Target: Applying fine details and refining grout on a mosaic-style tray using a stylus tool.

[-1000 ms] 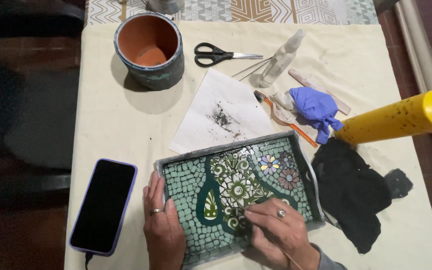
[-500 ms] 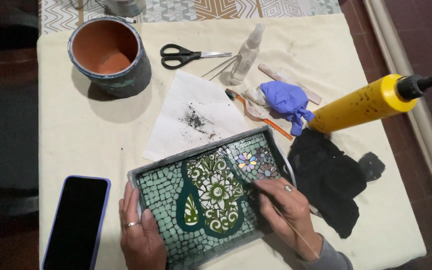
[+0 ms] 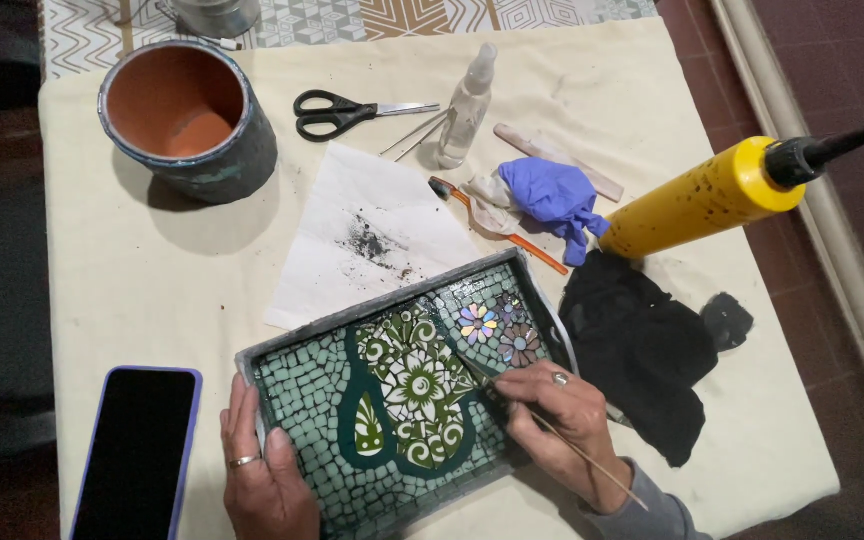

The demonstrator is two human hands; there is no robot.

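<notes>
Mosaic tray point(image 3: 392, 400) lies at the surface's six-o'clock edge, long axis toward two o'clock. Right hand point(image 3: 560, 420) pinches a thin stick point(image 3: 552, 428) (tip at ten o'clock, on the tiles); left hand point(image 3: 264, 478) lies flat, steadying the tray's eight-o'clock corner.

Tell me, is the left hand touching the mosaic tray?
Touching. The head view shows the left hand lying on the mosaic tray, its fingers over the near left corner and rim with no gap.
</notes>
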